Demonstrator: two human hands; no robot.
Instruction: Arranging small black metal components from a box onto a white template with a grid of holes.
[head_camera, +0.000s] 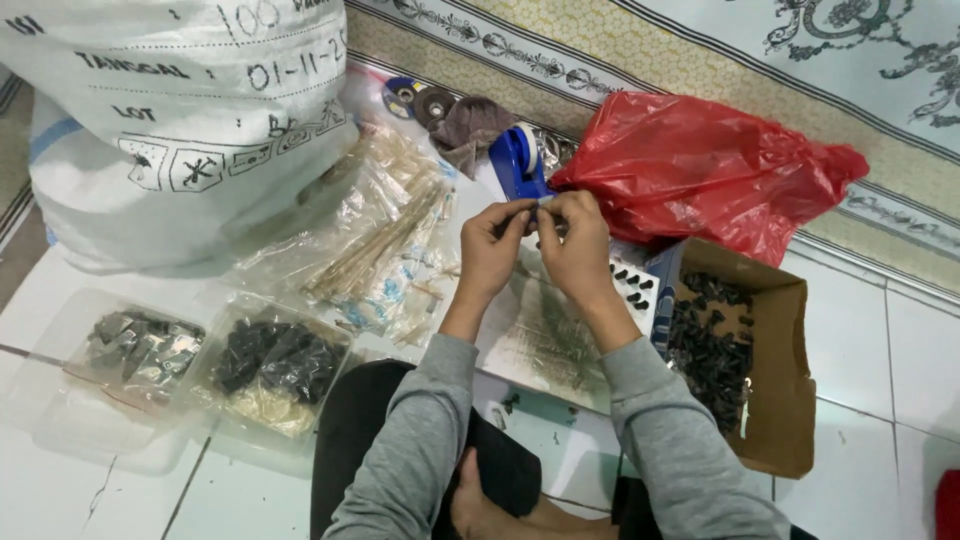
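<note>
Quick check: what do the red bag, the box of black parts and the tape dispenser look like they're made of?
Red bag: thin glossy plastic film, crinkled with shine. Box: plain brown cardboard, matte, flaps open. Tape dispenser: smooth blue moulded plastic, apparently, beyond the hands.

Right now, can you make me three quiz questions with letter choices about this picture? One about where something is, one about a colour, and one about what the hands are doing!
1. Where is the cardboard box of small black pieces?
A. right of the hands
B. on the white sack
C. left of the trays

2. What colour is the crumpled plastic bag?
A. green
B. red
C. yellow

3. What are the hands doing?
A. lying flat on the floor
B. pinching something small together
C. lifting the sack

Answers: 1 A, the box sits by the right forearm. 2 B, the bag is red. 3 B, the left hand and right hand meet fingertip to fingertip beside the blue tape dispenser.
</note>
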